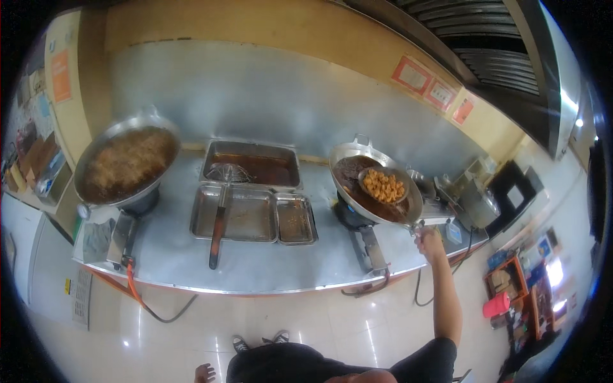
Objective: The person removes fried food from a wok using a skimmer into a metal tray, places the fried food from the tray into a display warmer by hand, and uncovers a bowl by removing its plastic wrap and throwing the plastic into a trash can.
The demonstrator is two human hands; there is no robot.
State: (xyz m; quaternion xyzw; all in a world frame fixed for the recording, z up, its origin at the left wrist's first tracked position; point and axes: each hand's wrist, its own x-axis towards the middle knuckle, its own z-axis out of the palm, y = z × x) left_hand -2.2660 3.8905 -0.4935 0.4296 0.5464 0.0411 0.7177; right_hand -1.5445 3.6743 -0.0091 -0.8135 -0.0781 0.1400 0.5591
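My right hand (429,243) is closed at the near-right rim of a wok (342,152), apparently around the handle of a strainer whose shaft is hard to make out. The strainer's bowl (406,178) sits inside the wok, at or just above the dark oil (352,170). Golden-brown fried pieces (383,185) fill it. Under the wok stands a gas burner (352,213). My left hand (205,373) hangs low at the bottom edge of the view, away from the table, with fingers apart and nothing visible in it.
A second wok (165,125) of foaming oil stands on a burner at the left. Between the woks are a deep steel pan (293,165) of brown liquid and shallow trays (203,210), with a wire skimmer (219,225) across them. Hoses (163,316) hang below the metal table (177,258).
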